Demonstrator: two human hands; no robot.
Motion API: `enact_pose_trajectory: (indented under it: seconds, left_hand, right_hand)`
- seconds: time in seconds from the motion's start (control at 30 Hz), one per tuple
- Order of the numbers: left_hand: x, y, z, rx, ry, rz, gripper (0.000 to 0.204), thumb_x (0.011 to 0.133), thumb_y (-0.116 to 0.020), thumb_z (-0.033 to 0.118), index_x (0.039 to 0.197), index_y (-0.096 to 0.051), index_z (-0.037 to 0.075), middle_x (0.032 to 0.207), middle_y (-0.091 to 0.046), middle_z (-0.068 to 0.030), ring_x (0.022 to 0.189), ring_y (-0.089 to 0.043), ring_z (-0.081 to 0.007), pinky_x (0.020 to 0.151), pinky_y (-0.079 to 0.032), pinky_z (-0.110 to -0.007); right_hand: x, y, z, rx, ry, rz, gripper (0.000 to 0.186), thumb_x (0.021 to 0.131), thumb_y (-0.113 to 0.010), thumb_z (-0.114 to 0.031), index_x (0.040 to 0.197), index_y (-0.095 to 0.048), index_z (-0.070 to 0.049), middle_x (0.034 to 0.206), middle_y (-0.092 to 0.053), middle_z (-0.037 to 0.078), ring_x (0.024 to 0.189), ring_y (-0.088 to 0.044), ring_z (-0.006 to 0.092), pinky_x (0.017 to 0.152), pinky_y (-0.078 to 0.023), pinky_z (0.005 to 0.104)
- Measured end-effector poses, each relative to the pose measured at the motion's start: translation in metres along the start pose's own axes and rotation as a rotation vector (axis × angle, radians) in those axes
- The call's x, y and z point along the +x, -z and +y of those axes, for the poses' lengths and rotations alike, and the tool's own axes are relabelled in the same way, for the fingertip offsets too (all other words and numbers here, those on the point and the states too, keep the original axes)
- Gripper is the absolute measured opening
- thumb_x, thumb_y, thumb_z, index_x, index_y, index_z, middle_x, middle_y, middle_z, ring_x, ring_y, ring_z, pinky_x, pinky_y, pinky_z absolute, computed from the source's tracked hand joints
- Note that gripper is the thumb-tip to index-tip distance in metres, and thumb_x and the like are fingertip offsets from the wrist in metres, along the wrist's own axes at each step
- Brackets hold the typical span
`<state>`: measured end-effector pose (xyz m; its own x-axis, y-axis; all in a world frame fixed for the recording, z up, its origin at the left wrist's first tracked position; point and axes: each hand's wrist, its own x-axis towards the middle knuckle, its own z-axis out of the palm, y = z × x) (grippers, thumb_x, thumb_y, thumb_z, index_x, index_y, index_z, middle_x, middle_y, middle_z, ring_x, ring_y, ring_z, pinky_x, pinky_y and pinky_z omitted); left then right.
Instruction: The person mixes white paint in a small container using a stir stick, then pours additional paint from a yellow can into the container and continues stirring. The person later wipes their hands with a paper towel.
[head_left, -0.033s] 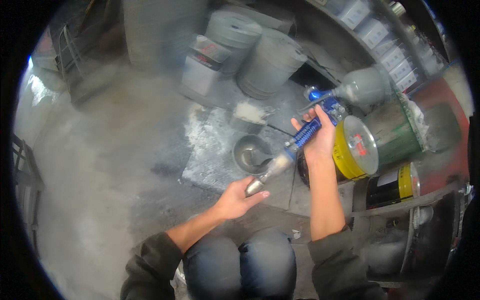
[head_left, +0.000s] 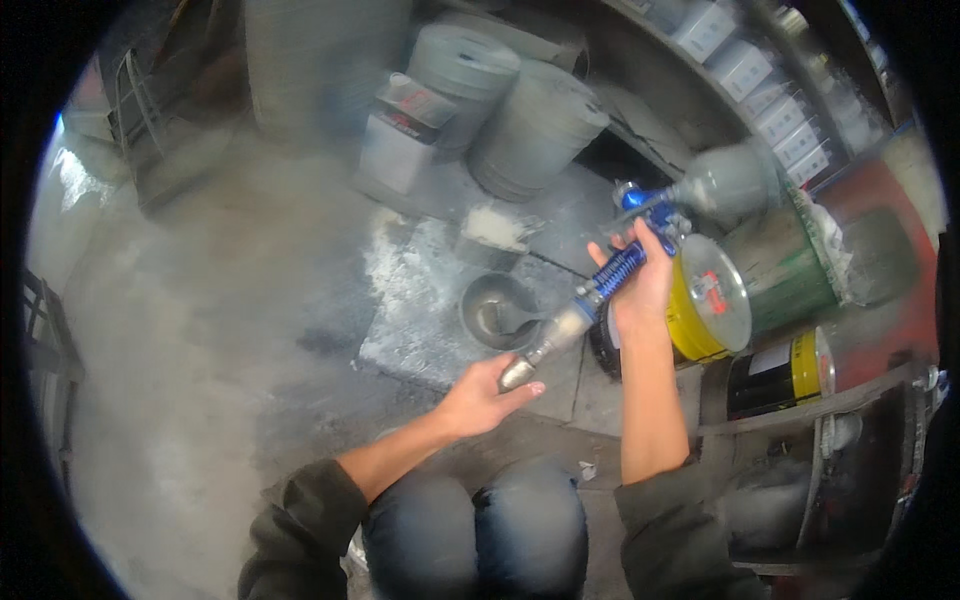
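In the head view, the person's 2 bare hands share 1 blue spray gun [head_left: 622,266], which slants over the floor, handle end toward the lower left. The right hand [head_left: 646,285] is curled round its ribbed handle. The left hand [head_left: 480,398] is closed on the metal fitting [head_left: 518,373] at the handle's lower end, thumb along the underside. A cloudy cup [head_left: 735,180] sits at the gun's far end, upper right.

Beyond the fitting, a round grey bowl [head_left: 470,306] stands on a white-crusted board [head_left: 395,325], with a square tin [head_left: 490,258] of pale stuff just behind it. Farther back are 2 large grey drums [head_left: 535,135] and a white rectangular can [head_left: 395,150].

Near the right hand, a yellow-and-black pail [head_left: 693,305] lies tilted; a 2nd pail [head_left: 805,368] is to its right. A green drum [head_left: 775,270] is behind them, and white boxes [head_left: 742,70] line a shelf at upper right.
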<state>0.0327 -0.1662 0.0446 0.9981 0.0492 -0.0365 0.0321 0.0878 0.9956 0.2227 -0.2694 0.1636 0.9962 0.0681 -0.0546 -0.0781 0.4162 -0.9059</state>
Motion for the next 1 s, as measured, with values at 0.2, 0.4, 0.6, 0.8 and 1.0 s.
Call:
enact_pose_trajectory:
  seconds: [0.2,0.4,0.6,0.8,1.0]
  left_hand:
    - [0.024,-0.025,-0.021,-0.011,0.035,-0.22,0.038,0.096,-0.068,0.038,0.109,-0.061,0.003,0.075,-0.056,-0.0014,0.073,-0.05,-0.0117,0.067,-0.045,-0.032]
    - [0.021,-0.029,-0.049,0.086,0.018,-0.28,0.051,0.097,-0.063,0.047,0.119,-0.055,0.001,0.078,-0.06,-0.0104,0.073,-0.058,-0.0197,0.068,-0.048,-0.038]
    - [0.021,-0.025,-0.064,0.256,0.025,-0.287,0.059,0.098,-0.059,0.052,0.123,-0.049,-0.001,0.085,-0.064,-0.0223,0.082,-0.065,-0.0361,0.074,-0.05,-0.046]
    - [0.017,-0.026,-0.053,0.297,0.081,-0.331,0.059,0.098,-0.059,0.05,0.124,-0.047,-0.001,0.089,-0.064,-0.0214,0.085,-0.065,-0.0332,0.077,-0.05,-0.044]
    - [0.011,-0.02,-0.054,0.318,0.117,-0.303,0.057,0.099,-0.058,0.047,0.127,-0.044,-0.001,0.092,-0.065,-0.0219,0.089,-0.065,-0.0341,0.08,-0.05,-0.043]
  right_hand:
    - [0.034,0.062,0.001,0.146,-0.061,0.035,0.021,0.098,-0.06,-0.017,0.114,-0.058,-0.005,0.096,-0.063,0.005,0.098,-0.065,0.0237,0.091,-0.059,0.0469]
    - [0.016,0.084,0.016,-0.089,0.154,0.206,0.008,0.101,-0.057,-0.015,0.099,-0.057,-0.007,0.087,-0.058,0.001,0.073,-0.058,0.0108,0.049,-0.043,0.0263]
    - [-0.007,0.056,0.016,-0.16,0.244,0.258,0.015,0.1,-0.059,-0.016,0.087,-0.054,-0.009,0.077,-0.051,-0.001,0.062,-0.05,0.009,0.042,-0.037,0.0242]
    - [-0.008,0.061,0.015,-0.153,0.225,0.2,0.013,0.099,-0.06,-0.014,0.089,-0.055,-0.008,0.076,-0.051,-0.001,0.061,-0.048,0.008,0.042,-0.036,0.0237]
    - [-0.023,0.035,0.018,-0.15,0.26,0.266,0.008,0.097,-0.062,-0.012,0.094,-0.056,-0.008,0.079,-0.052,-0.001,0.067,-0.05,0.0083,0.043,-0.039,0.0253]
